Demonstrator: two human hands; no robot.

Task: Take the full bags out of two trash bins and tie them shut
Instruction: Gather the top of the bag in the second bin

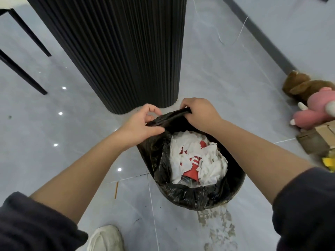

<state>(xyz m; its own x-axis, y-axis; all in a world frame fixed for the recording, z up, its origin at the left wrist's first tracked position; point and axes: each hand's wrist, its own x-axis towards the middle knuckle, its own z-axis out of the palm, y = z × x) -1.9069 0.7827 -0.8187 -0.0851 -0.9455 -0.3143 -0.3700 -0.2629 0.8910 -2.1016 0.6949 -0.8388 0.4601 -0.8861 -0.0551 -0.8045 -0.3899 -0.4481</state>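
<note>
A black trash bag point(183, 192) sits in a dark bin point(237, 185) on the floor, its mouth wide and filled with white paper and red scraps point(195, 160). My left hand point(143, 122) pinches the far edge of the bag's rim at its left end. My right hand point(197, 113) grips the same gathered rim at its right end. Between the two hands the black plastic is pulled into a taut strip above the far side of the bin. Only this one bin is in view.
A black fluted column point(116, 51) stands just behind the bin. Black chair legs point(23, 73) are at the far left. Plush toys point(311, 98) and cardboard point(319, 140) lie at the right. My white shoe point(107, 238) is near the bottom, with a stained floor patch point(219, 225) beside it.
</note>
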